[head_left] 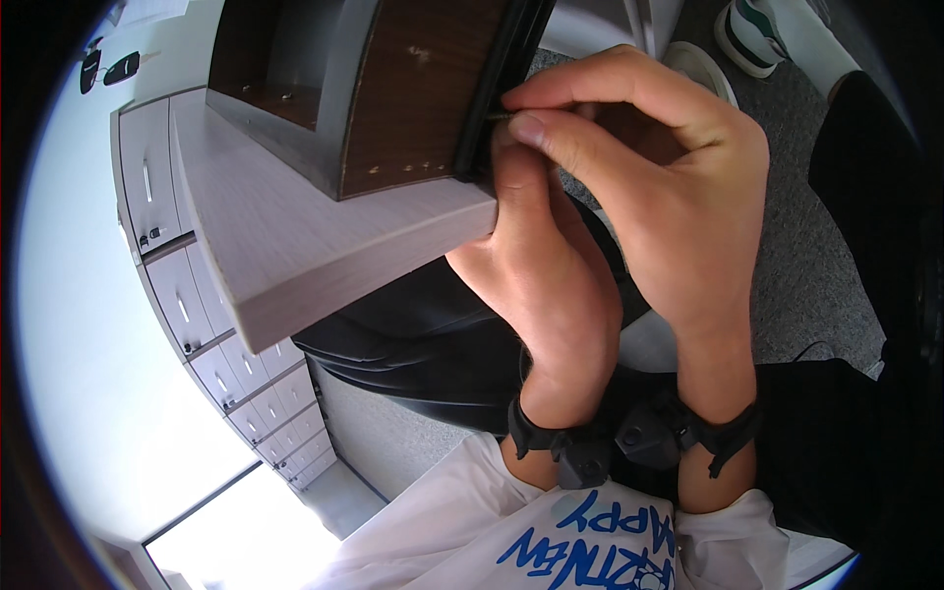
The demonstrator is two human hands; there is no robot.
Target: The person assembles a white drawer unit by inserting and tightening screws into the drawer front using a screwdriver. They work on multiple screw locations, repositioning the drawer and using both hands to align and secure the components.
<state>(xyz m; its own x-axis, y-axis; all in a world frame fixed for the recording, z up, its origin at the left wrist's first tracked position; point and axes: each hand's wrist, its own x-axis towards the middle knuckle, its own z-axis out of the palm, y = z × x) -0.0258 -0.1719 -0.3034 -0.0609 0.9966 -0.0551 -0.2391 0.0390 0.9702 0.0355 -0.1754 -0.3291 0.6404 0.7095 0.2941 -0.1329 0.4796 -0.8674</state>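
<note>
Here we have both hands raised to the front corner of a dark brown wooden box (413,98) that sits on a pale grey tabletop (295,246). Our right hand (669,216) comes in from above, thumb and forefinger pinched shut on a small thin metal piece (501,116), probably a screw or pin, though it is too small for us to name with certainty. Its tip sits against the black strip (497,88) running down the box's edge, so the pinch seems meant to keep it straight at that spot.

Our left hand (546,285) rises beneath the right, its fingers reaching up to the same corner just below the pinch. We judge it is steadying the work there, but whether its grip is closed on anything we cannot tell, since the right hand covers its fingertips. Both wrists carry black straps (639,438) and lie close together, which keeps the hands braced against one another.

The box stands near the tabletop's edge, within easy reach of our lap. To the left, white drawer cabinets (187,305) run along the wall. A person's white shoe (757,34) rests on the grey carpet at the upper right.
</note>
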